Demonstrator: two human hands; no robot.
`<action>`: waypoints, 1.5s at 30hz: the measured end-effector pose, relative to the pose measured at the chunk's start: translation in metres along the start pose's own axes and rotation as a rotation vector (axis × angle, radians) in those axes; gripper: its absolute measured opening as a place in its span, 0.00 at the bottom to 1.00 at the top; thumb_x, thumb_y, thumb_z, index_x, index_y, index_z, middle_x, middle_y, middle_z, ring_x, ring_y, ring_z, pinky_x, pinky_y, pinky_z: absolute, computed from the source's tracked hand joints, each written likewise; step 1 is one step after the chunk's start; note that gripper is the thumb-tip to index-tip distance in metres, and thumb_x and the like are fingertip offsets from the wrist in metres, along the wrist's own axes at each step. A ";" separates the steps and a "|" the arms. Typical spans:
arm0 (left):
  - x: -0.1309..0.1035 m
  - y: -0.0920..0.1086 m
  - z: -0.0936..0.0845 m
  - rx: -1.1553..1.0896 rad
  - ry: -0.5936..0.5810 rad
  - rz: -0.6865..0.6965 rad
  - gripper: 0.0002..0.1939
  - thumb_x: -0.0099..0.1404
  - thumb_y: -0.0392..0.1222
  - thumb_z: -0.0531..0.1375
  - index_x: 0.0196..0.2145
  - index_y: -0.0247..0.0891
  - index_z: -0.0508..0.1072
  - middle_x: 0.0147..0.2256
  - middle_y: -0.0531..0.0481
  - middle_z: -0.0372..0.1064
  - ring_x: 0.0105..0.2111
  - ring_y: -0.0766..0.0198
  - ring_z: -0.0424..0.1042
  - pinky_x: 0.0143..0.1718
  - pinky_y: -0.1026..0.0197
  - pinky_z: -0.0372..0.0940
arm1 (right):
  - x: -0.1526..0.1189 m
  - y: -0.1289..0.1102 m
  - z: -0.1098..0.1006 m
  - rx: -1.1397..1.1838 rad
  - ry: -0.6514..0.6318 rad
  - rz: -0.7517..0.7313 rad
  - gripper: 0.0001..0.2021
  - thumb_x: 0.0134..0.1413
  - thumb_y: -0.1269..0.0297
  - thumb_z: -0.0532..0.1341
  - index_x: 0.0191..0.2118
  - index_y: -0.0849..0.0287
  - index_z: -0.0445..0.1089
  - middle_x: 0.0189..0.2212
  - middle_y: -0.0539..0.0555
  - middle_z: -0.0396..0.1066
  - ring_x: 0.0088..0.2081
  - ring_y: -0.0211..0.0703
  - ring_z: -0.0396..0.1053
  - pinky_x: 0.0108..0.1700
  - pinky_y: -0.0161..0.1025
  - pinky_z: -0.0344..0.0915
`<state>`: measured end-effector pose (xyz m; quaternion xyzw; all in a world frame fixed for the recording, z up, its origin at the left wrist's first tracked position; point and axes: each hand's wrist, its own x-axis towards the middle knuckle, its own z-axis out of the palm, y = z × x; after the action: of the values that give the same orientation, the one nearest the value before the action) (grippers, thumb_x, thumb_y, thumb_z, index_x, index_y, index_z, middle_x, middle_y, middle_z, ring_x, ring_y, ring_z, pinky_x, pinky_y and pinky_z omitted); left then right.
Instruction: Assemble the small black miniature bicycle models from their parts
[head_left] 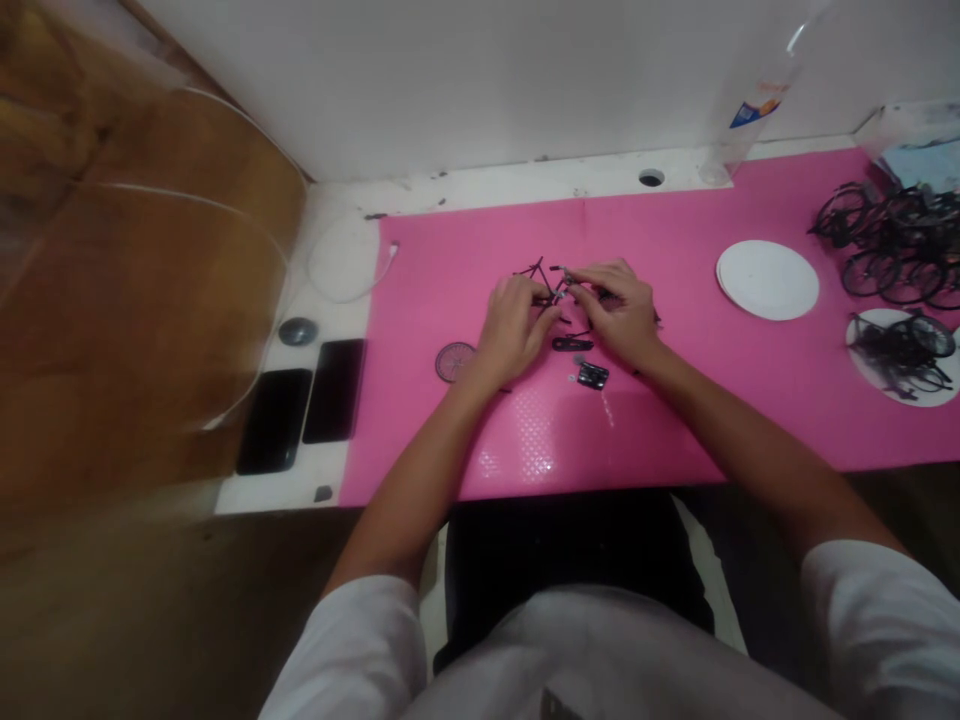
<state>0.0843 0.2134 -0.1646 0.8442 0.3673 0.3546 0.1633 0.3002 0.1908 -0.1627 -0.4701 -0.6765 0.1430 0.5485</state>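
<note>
Between my two hands is a small black model bicycle frame, held above the pink mat. My left hand pinches it from the left side. Fingers of my right hand are closed at its right end, near a small silvery part. Below the hands lie a black elongated part and a black piece with tiny bits beside it. A miniature spoked wheel rests left of my left wrist. Other dark parts are partly hidden behind my right hand.
A white plate sits to the right, with several black model bicycles beyond it. Another white plate bears more dark parts. A clear bottle stands at the back. Two phones and a white cable are left of the mat.
</note>
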 end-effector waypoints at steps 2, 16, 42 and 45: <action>0.000 0.001 0.001 -0.009 -0.012 0.010 0.24 0.83 0.65 0.48 0.49 0.42 0.69 0.46 0.41 0.72 0.49 0.50 0.68 0.56 0.44 0.64 | -0.001 -0.001 0.002 0.022 0.007 -0.002 0.12 0.73 0.49 0.69 0.50 0.48 0.86 0.45 0.55 0.85 0.49 0.52 0.80 0.61 0.58 0.76; -0.001 0.003 0.003 -0.045 -0.029 0.002 0.27 0.83 0.67 0.44 0.49 0.42 0.69 0.46 0.41 0.72 0.49 0.49 0.68 0.57 0.43 0.63 | -0.005 -0.002 0.005 0.049 0.051 0.091 0.13 0.70 0.49 0.70 0.48 0.50 0.86 0.44 0.56 0.84 0.46 0.51 0.80 0.54 0.53 0.79; -0.003 0.002 0.002 -0.143 0.117 -0.061 0.34 0.82 0.70 0.37 0.40 0.45 0.72 0.37 0.43 0.74 0.41 0.51 0.71 0.53 0.43 0.65 | 0.004 -0.006 0.003 0.465 -0.071 0.390 0.24 0.50 0.37 0.80 0.39 0.54 0.85 0.41 0.56 0.85 0.44 0.48 0.83 0.52 0.46 0.81; -0.003 0.006 0.000 -0.247 0.141 -0.136 0.36 0.81 0.72 0.40 0.36 0.44 0.73 0.35 0.43 0.74 0.39 0.52 0.72 0.50 0.45 0.68 | 0.008 -0.009 -0.003 0.562 -0.142 0.448 0.24 0.43 0.41 0.84 0.36 0.54 0.85 0.39 0.55 0.84 0.42 0.47 0.82 0.50 0.44 0.81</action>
<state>0.0858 0.2072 -0.1635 0.7639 0.3880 0.4434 0.2632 0.2987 0.1917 -0.1508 -0.4266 -0.5273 0.4722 0.5630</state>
